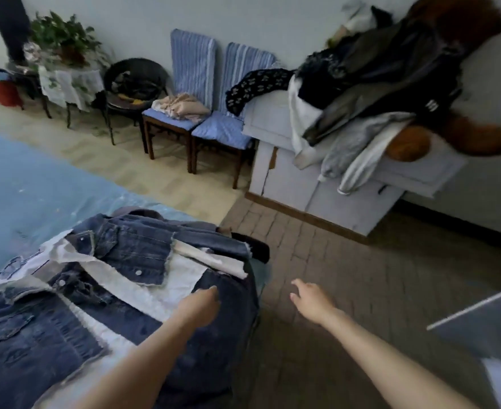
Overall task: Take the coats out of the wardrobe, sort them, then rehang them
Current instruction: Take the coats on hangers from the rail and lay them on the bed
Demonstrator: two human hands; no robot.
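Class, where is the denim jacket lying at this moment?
In the head view the denim jacket lies spread at lower left on the blue-covered bed, near its edge, with the left hand over its right side.

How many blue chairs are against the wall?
2: one chair holds folded beige clothes; the other chair stands beside it, touching the white cabinet.

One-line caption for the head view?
Left hand over the denim jacket on the bed; right hand open above the floor.
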